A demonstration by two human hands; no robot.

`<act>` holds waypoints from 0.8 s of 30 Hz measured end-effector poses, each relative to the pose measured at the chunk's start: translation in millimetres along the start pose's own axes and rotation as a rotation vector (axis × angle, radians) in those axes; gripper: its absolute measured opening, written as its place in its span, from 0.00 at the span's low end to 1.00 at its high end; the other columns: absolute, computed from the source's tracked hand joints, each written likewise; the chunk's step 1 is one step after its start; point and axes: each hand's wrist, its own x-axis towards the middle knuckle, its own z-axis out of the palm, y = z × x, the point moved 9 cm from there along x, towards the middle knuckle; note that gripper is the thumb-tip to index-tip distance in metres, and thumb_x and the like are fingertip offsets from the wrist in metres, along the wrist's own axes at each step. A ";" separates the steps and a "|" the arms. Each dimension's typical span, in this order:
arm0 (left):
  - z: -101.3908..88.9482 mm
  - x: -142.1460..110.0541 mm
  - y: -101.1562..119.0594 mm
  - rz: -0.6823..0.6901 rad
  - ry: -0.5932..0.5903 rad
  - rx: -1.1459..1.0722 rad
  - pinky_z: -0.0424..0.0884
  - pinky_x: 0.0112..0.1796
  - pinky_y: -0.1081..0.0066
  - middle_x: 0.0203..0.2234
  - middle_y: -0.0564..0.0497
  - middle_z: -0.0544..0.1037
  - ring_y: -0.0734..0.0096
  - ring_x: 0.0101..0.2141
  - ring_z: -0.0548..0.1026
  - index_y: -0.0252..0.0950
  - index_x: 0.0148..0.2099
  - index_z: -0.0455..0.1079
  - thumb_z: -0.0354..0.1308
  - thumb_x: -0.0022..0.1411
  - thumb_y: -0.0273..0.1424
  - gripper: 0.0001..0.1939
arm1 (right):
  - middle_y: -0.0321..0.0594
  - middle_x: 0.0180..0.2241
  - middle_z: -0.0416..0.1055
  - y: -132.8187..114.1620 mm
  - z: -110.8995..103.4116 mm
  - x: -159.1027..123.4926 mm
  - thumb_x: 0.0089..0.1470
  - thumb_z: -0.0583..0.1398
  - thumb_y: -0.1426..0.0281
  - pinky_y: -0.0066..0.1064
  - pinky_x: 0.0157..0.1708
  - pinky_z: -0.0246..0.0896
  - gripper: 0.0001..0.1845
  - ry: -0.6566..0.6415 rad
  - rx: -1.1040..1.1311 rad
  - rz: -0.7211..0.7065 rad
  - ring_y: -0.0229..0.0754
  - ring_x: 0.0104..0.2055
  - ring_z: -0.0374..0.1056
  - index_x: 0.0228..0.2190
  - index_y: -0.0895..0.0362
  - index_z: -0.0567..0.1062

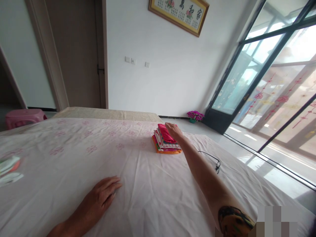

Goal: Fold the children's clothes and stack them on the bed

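A stack of folded cloths (pixel 163 142) sits toward the far right part of the white flowered sheet (pixel 138 171). A bright red folded cloth (pixel 166 133) tops it, over patterned white layers and an orange one at the bottom. My right hand (pixel 174 130) reaches out to the stack's upper right edge, touching the red cloth with fingers stretched out. Flat on the sheet at the lower left rests my left hand (pixel 105 191), its fingers extended and nothing in them. Part of the stack's right side is hidden by my right hand and forearm.
Dark-framed glasses (pixel 217 166) lie right of my right forearm. White and orange items (pixel 11 169) are at the left edge. A pink stool (pixel 24 118) stands beyond the sheet, and a pot of purple flowers (pixel 195 116) is on the floor near the glass door (pixel 247 85).
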 end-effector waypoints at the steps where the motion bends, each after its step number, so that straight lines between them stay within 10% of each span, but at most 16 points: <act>1: -0.4 0.4 0.5 0.003 0.000 0.002 0.69 0.57 0.66 0.56 0.57 0.75 0.70 0.55 0.73 0.52 0.56 0.72 0.52 0.67 0.33 0.18 | 0.44 0.60 0.64 1.6 4.2 4.5 0.66 0.43 0.55 0.58 0.60 0.47 0.26 -0.011 -0.056 0.052 0.57 0.64 0.53 0.58 0.48 0.68; 12: -8.3 4.4 8.1 0.028 -0.001 -0.043 0.70 0.56 0.66 0.56 0.55 0.75 0.68 0.54 0.73 0.51 0.56 0.72 0.52 0.67 0.32 0.18 | 0.45 0.62 0.61 30.5 65.2 8.9 0.63 0.42 0.47 0.75 0.57 0.30 0.30 -0.052 -0.085 0.224 0.63 0.65 0.47 0.59 0.43 0.65; 22: -20.2 9.8 6.5 -0.116 -0.042 -0.174 0.68 0.58 0.62 0.53 0.51 0.76 0.69 0.55 0.72 0.43 0.53 0.73 0.50 0.61 0.23 0.21 | 0.47 0.64 0.58 23.7 57.7 18.0 0.62 0.44 0.49 0.71 0.57 0.41 0.29 -0.108 -0.129 0.165 0.61 0.66 0.49 0.60 0.42 0.65; 24: -26.0 10.4 -3.4 -0.168 -0.001 -0.152 0.68 0.57 0.62 0.52 0.50 0.76 0.68 0.54 0.72 0.41 0.52 0.73 0.50 0.60 0.21 0.21 | 0.49 0.65 0.56 12.0 39.6 9.8 0.63 0.43 0.49 0.68 0.59 0.41 0.32 0.038 -0.174 0.212 0.61 0.68 0.47 0.60 0.47 0.65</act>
